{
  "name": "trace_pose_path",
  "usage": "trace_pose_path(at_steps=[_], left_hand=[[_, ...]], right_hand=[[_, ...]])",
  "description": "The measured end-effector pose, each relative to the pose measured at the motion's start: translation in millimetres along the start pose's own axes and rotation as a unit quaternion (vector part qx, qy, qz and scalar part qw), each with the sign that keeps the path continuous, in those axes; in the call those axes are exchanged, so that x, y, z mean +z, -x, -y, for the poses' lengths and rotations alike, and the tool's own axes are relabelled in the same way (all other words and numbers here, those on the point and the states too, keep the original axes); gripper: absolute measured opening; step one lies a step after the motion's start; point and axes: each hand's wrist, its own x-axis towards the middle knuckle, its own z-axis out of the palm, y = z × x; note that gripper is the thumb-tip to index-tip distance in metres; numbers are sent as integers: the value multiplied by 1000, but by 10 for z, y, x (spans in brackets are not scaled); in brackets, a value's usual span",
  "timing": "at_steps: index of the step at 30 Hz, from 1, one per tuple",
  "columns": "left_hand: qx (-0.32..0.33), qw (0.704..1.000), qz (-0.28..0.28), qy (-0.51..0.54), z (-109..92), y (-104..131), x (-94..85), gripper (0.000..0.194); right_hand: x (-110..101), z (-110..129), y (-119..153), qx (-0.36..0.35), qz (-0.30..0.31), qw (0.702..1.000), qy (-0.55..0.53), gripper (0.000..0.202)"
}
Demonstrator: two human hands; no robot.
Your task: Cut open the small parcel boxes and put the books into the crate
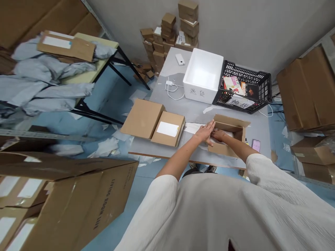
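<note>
An open cardboard box (223,149) stands on the grey table in front of me, its long flaps folded out. At its left end is my left hand (205,133), fingers stretched out and resting against the box's end and white paper. My right hand (218,135) reaches into the box close beside the left one. Its fingers are partly hidden, so I cannot tell what they touch. White paper (192,128) lies on the table, running left from the box.
Left of the hands sit a labelled carton (172,139) and a larger carton (142,118). Behind are a white foam bin (195,92), a black crate (261,103) with colourful items, a white cable (176,97) and a white phone-like device (180,59). A purple card (256,145) lies right.
</note>
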Motion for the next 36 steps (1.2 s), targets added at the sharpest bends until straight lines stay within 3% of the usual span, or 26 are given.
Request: trace_pose_path(at_steps=[7,15,25,31,36], left_hand=[[-21,1000,3,-14,-81,54,-42,182],[-43,998,25,-24,-112,54,-76,183],[-36,999,11,-2,-30,-28,-7,175],[-25,999,22,-24,-17,-16,-40,176],[-20,998,36,-44,6,10,-80,175]], right_hand=[[262,-36,-189,-11,-67,997,26,58],[101,-73,-77,-31,-80,996,35,53],[-439,165,553,29,-60,997,26,36],[-655,197,1077,68,-142,988,3,37],[-744,111,1566,151,-157,975,-52,34]])
